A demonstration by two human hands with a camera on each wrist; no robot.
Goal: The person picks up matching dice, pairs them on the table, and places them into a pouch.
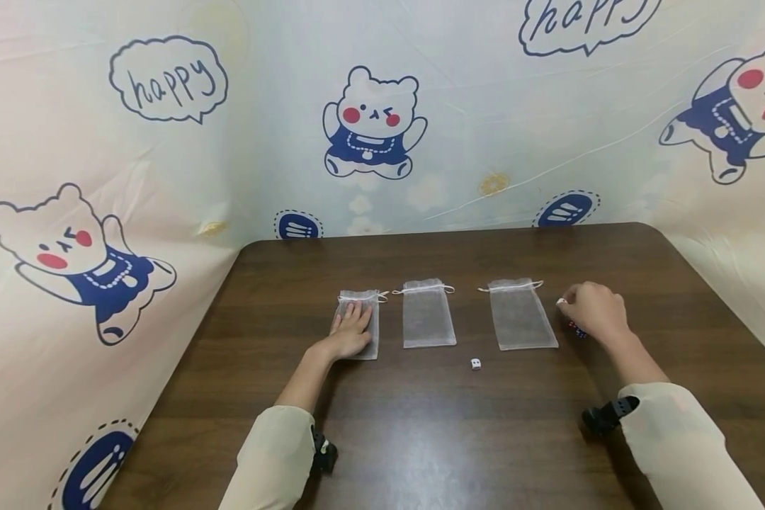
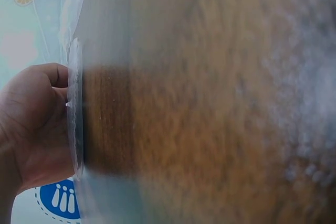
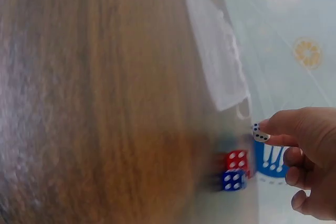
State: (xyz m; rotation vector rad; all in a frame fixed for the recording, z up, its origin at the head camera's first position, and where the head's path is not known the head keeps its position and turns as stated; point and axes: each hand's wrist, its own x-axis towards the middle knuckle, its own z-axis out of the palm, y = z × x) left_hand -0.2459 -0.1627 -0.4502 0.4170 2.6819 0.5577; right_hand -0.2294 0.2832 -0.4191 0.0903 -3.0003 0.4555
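Note:
My left hand (image 1: 350, 333) lies with its fingers spread flat on the leftmost sheer white drawstring pouch (image 1: 371, 347). In the left wrist view that hand (image 2: 39, 124) touches the thin pouch edge-on. Thumb and forefinger of my right hand (image 1: 594, 309) pinch a white die (image 3: 260, 132) above the table's right side. Below that hand sit a red die (image 3: 237, 160) and a blue die (image 3: 233, 180), partly hidden in the head view. Another white die (image 1: 476, 364) rests on the table in front of the pouches.
A middle pouch (image 1: 428, 319) and a right pouch (image 1: 524, 319) lie flat in a row with the first. All are on a dark wooden table (image 1: 421, 439). A patterned cloth (image 1: 472, 142) hangs behind it and at both sides.

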